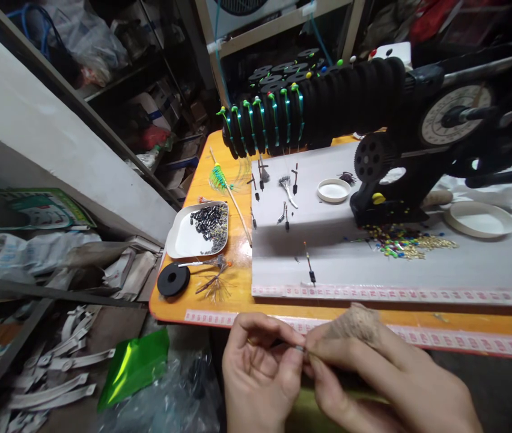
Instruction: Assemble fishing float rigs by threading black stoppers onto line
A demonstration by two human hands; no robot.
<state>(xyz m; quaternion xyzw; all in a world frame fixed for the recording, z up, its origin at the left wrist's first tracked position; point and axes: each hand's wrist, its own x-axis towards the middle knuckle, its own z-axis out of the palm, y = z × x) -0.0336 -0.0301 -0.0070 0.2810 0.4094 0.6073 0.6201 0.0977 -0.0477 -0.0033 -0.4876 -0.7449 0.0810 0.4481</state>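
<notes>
My left hand [262,370] and my right hand [368,367] meet just off the table's front edge, fingertips touching. Thumb and forefinger of each are pinched together over a tiny greyish piece [300,347], mostly hidden and too small to name. A cloth-like wrap [359,325] covers a finger of my right hand. Beyond the hands, a small dark rig part with an orange tip [310,267] lies on the white board [350,270]. Farther back are several similar dark parts and a bundle of fine grey wires [286,187].
A black winding machine [373,162] stands over the board, green-blue lines wound on its ridged roller [328,105]. Loose coloured beads [395,243] lie near white dishes [481,219]. Left are a tray of black pieces [177,231], a black spool [173,279] and a pink measuring tape [211,317].
</notes>
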